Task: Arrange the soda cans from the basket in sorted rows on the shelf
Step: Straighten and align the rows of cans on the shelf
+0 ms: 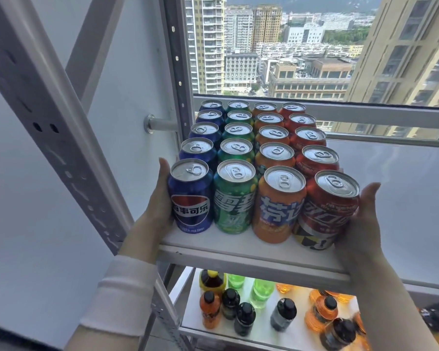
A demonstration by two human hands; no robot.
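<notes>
Nearest to me, under the working level, a lower shelf (188, 312) carries loose bottles (240, 319), which are not part of this job. Above it the person stands with both hands well apart, one at each end of the front row on the shelf (238, 252). The left hand (160, 198) lies flat with straight fingers against the outer side of the blue can (191, 198), and the right hand (365, 219) presses its palm on the outer side of the red can (327, 211). Neither hand is curled around anything. Between them stand the green can (235, 198) and the orange can (276, 206), touching their neighbours. I judge the step is squaring up the block. It is better to push with equal, gentle force from both sides and low on the cans, because the red one stands very near the front edge and could tip off. Behind, four colour lines of five run toward the back edge, already sorted. The basket is not visible. Beyond is the window (302, 46).
</notes>
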